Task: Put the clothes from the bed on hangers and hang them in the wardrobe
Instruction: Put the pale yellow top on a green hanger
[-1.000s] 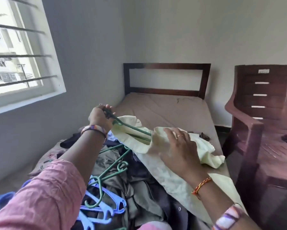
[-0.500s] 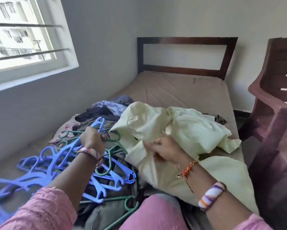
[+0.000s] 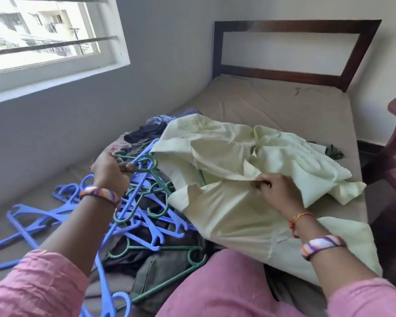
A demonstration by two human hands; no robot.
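Item: pale green garment (image 3: 233, 179), crumpled, lying on the bed (image 3: 284, 106) across the heap of dark clothes (image 3: 160, 266), its lower part trailing toward you.

Your right hand (image 3: 277, 191): fingers curled, pinching an edge of the garment at an opening in the cloth.

Your left hand (image 3: 110, 172): curled round the hook end of a green hanger (image 3: 144, 167). A short green length shows at the garment's opening just beside your right hand, so the hanger appears to reach into the cloth; how far in it sits is hidden.

Other stock: blue hangers (image 3: 55, 213), many, tangled, spread over the near left of the bed and across the dark clothes; further green hangers (image 3: 169, 250) mixed among them.

Step in hand, by judgement: seating the hanger inside the pale green garment. Nothing is hung yet, and the wardrobe is out of view.

Next move calls for: you holding the opening wide with your right hand while your left works the hanger's arms into both shoulders, keeping the hook clear of the cloth. Mind the tangle: the hook in your left hand sits among blue hangers and may drag them along when you lift.

Surroundings: dark headboard (image 3: 295, 28), barred window (image 3: 43, 37) on the left.
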